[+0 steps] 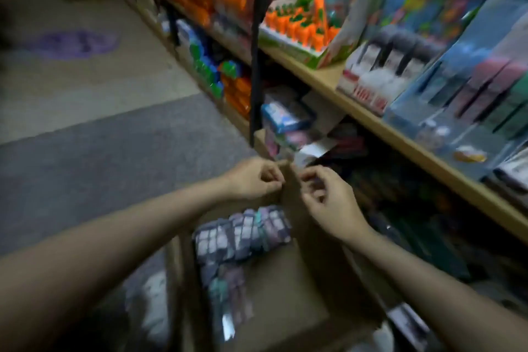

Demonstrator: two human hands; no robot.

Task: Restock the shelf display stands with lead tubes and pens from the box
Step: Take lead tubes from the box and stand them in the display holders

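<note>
An open cardboard box [288, 280] stands on the floor below me, with bundles of small purple and teal packs [243, 230] along its far and left sides. My left hand [254, 178] and my right hand [325, 200] meet above the box's far edge, both with curled fingers. The frame is blurred, so I cannot tell whether they pinch something small between them. On the wooden shelf [380, 126] to the right stand display stands: a red and white one [380, 77] with dark-capped items and a blue one [468, 97] with dark pens.
A green stand of orange carrot-shaped items [303, 28] sits further along the shelf. A black upright post [257, 46] divides the shelving. Lower shelves hold packs and boxes. Grey and beige carpet [100, 111] spreads to the left, with a purple mark on it.
</note>
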